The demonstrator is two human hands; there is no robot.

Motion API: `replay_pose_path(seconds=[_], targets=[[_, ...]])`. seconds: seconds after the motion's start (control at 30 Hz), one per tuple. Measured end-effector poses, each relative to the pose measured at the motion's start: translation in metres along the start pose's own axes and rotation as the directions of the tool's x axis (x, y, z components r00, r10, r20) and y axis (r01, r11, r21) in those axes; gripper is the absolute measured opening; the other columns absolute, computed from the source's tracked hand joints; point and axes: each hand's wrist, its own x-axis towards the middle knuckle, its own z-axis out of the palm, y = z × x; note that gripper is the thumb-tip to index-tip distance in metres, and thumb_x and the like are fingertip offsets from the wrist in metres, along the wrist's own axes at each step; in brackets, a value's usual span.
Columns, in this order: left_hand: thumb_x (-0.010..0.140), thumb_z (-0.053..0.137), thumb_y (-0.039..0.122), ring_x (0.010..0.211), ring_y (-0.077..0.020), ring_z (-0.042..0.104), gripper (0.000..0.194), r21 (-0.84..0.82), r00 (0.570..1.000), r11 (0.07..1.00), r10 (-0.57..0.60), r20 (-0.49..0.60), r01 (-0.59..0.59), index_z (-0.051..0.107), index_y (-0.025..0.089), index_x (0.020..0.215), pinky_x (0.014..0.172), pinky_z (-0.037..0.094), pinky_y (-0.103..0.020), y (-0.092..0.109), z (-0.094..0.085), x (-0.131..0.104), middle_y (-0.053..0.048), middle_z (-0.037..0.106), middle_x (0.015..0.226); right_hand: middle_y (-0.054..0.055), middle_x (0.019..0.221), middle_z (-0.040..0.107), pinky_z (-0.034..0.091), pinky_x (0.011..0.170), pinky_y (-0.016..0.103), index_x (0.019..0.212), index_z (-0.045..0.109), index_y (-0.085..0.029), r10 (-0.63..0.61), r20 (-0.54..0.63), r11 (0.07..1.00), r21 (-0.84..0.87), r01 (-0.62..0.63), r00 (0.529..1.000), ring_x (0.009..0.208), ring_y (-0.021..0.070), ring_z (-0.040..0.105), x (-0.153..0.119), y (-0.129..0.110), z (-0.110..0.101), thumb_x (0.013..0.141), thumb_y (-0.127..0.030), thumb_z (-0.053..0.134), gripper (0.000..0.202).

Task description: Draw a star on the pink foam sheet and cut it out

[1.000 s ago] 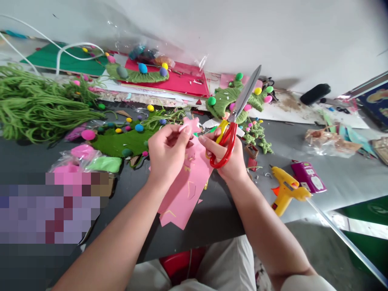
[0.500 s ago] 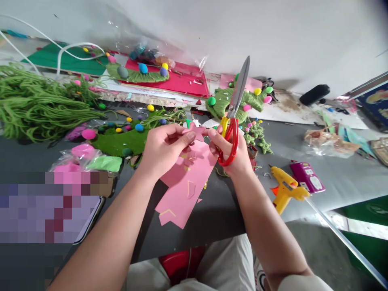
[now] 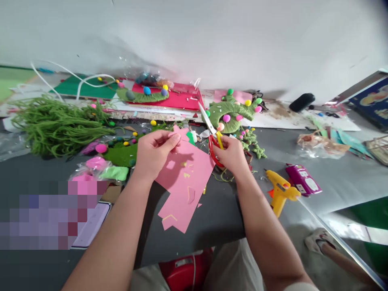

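Between thumb and fingers, my left hand (image 3: pixel 156 151) pinches a small pink star (image 3: pixel 181 133) above the upper end of a pink sheet. That pink sheet (image 3: pixel 190 173) lies on the dark table, with cut edges and several yellow marks. My right hand (image 3: pixel 230 155) is closed on the handles of scissors (image 3: pixel 209 123) with red and yellow grips. Their blades point up and to the left, near the wreath. A small pink scrap (image 3: pixel 199 205) rests right of the sheet.
Green yarn (image 3: pixel 63 125) and a phone (image 3: pixel 93 224) are at the left. Behind the hands sits a green wreath (image 3: pixel 216 113) with pompoms. A yellow glue gun (image 3: pixel 280 190) and purple box (image 3: pixel 303 180) lie right. A person's foot (image 3: pixel 319 240) shows on the floor.
My right hand has moved away from the star, and the scissors have tipped from upright to the left. My left hand has drawn slightly left with the star. The view has shifted.
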Motion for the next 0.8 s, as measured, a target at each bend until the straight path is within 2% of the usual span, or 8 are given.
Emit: replay_pose_path(seconds=[0.1,0.2,0.4,0.6,0.7,0.8], targets=[[0.081,0.083,0.031,0.059,-0.0124,0.063,0.013,-0.018,0.999,0.999,-0.028,0.041,0.029,0.078,0.020,0.076,0.061,0.054,-0.025,0.001,0.001,-0.001,-0.001,0.073,0.068,-0.005,0.057,0.037,0.023,0.055,0.029,0.062,0.049,-0.020,-0.015,0.020,0.997,-0.079,0.017,1.000,0.057,0.0114,0.032,0.001,0.000,0.000,0.081,-0.034,0.069,0.031],[0.081,0.082,0.033,0.058,-0.0128,0.063,0.019,-0.006,0.995,1.000,-0.014,0.104,0.015,0.076,0.018,0.073,0.061,0.054,-0.025,0.003,0.006,-0.004,-0.002,0.071,0.065,-0.004,0.052,0.038,0.023,0.056,0.031,0.059,0.053,-0.020,-0.028,0.033,0.985,-0.172,0.033,0.999,0.054,0.0126,0.034,0.000,-0.004,0.001,0.080,-0.037,0.071,0.033],[0.076,0.085,0.044,0.058,-0.0149,0.064,0.028,0.044,0.981,0.999,-0.012,0.193,0.004,0.076,0.017,0.074,0.058,0.054,-0.027,0.004,0.013,-0.011,-0.005,0.074,0.069,0.003,0.065,0.063,0.028,0.060,0.031,0.072,0.069,-0.019,-0.058,-0.002,0.952,-0.302,0.055,0.998,0.062,0.0183,0.051,-0.003,-0.009,0.001,0.079,-0.033,0.075,0.016],[0.078,0.084,0.041,0.059,-0.0148,0.062,0.026,0.104,0.957,0.994,0.002,0.291,-0.034,0.076,0.018,0.071,0.060,0.051,-0.027,0.002,0.011,-0.012,-0.004,0.073,0.068,0.008,0.081,0.073,0.034,0.064,0.030,0.087,0.073,-0.015,-0.077,-0.005,0.947,-0.312,0.072,0.997,0.074,0.0209,0.061,-0.002,-0.007,0.004,0.077,-0.027,0.078,0.017],[0.082,0.081,0.040,0.060,-0.0156,0.062,0.024,0.126,0.951,0.990,0.020,0.309,-0.062,0.077,0.018,0.071,0.062,0.050,-0.028,0.002,0.009,-0.012,-0.004,0.072,0.066,0.008,0.079,0.074,0.035,0.064,0.030,0.084,0.073,-0.015,-0.089,0.025,0.952,-0.293,0.092,0.996,0.073,0.0209,0.061,-0.004,-0.008,0.006,0.076,-0.023,0.078,0.012],[0.083,0.080,0.042,0.062,-0.0168,0.063,0.025,0.133,0.949,0.987,0.041,0.313,-0.086,0.077,0.019,0.072,0.065,0.050,-0.029,0.003,0.008,-0.014,-0.004,0.073,0.069,0.008,0.073,0.071,0.034,0.063,0.030,0.072,0.070,-0.017,-0.096,0.020,0.963,-0.253,0.098,0.995,0.069,0.0211,0.060,-0.006,-0.009,0.009,0.072,-0.018,0.078,0.009]])
